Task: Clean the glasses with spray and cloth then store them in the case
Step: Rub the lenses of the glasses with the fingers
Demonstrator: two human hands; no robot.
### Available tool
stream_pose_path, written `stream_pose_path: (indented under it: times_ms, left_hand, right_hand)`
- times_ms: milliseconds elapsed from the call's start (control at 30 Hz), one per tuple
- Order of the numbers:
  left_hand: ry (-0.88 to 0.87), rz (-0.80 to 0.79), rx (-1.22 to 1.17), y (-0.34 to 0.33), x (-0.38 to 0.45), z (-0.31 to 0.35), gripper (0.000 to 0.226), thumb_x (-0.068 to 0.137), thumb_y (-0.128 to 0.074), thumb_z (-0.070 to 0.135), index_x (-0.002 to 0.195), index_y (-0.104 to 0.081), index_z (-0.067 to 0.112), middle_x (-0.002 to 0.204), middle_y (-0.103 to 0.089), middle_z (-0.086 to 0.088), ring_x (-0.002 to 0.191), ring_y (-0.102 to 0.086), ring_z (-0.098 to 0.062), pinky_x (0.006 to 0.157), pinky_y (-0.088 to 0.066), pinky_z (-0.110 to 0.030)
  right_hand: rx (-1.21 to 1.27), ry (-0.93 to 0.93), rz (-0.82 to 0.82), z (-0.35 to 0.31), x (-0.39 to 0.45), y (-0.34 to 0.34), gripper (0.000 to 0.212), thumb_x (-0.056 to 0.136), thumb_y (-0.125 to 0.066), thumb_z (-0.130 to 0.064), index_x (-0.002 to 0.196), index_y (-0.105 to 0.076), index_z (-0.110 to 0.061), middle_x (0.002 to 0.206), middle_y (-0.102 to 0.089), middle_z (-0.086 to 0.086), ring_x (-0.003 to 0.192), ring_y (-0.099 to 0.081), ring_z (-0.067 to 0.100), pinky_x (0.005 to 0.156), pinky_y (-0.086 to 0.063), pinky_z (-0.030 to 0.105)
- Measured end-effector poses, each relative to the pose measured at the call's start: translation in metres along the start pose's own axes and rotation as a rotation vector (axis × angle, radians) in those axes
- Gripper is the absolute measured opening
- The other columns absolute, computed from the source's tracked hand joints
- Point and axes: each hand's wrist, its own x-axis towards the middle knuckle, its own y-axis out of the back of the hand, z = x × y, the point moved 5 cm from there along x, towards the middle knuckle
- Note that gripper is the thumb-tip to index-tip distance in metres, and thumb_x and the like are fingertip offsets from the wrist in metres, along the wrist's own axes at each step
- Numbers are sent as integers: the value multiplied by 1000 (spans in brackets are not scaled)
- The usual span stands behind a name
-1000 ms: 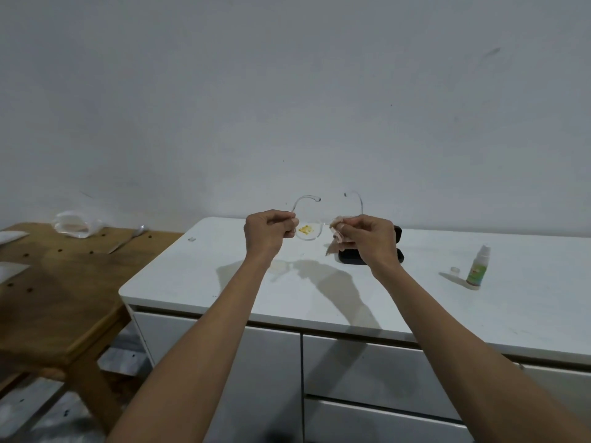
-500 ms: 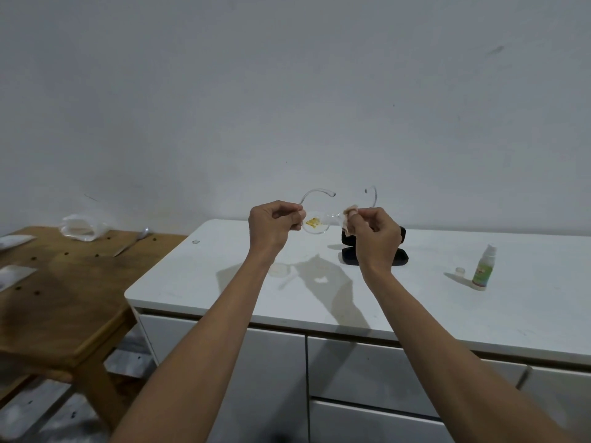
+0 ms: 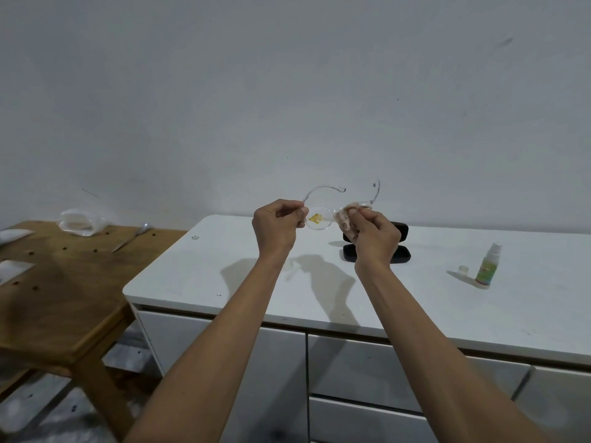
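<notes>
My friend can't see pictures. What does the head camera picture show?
Two hands hold clear glasses up over a white cabinet: the left hand pinches one side while the right hand rubs the other lens with a cloth. An open black case and a spray bottle sit behind.

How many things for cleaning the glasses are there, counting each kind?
Glasses: 1, held up by the left hand
Cloth: 1, in the right hand
Spray bottle: 1
Bottle cap: 1
Black case: 1, open on the white cabinet
Total: 5
</notes>
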Motion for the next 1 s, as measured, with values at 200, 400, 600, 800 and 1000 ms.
stream_pose_path:
  times_ms: [200, 400, 600, 800, 1000]
  left_hand:
    - [8, -44, 79, 6, 2, -3, 8, 79, -79, -4, 83, -76, 2, 68, -71, -10, 53, -61, -20, 68, -62, -30]
    - [-29, -132, 106, 2, 2, 3, 9, 79, -80, -5, 79, -76, 4, 70, -72, -11, 55, -63, -21, 66, -60, -30]
    - [-68, -108, 48, -7, -2, 5, 11, 78, -82, -2, 79, -78, 8, 78, -76, -15, 62, -67, -23, 74, -63, -40]
    - [-96, -52, 30, -15, -5, 2, 16, 80, -81, -1, 78, -77, 15, 72, -75, -7, 60, -67, -21, 74, -62, -43]
    - [-3, -95, 47, -3, 4, -13, 12, 79, -79, -5, 79, -76, 6, 72, -73, -14, 57, -63, -23, 70, -62, -36]
  right_hand:
    - [-212, -4, -21, -9, 5, 12, 5, 80, -79, 3, 80, -77, -2, 79, -74, 11, 68, -71, 28, 71, -65, 38]
    - [-184, 55, 147, -9, 7, 13, 5, 75, -77, -10, 72, -77, -13, 69, -73, -9, 72, -71, 19, 79, -64, 43]
    - [163, 13, 213, -6, 11, -6, 18, 80, -79, 3, 72, -73, -12, 80, -76, 5, 71, -69, 19, 77, -61, 35]
    - [110, 9, 78, -7, 16, -10, 10, 83, -78, 6, 81, -71, -1, 92, -76, 16, 71, -69, 21, 66, -62, 28]
    - [-297, -2, -100, -8, 19, 15, 10, 79, -85, -2, 82, -77, 2, 70, -71, 7, 51, -59, 19, 62, -58, 35]
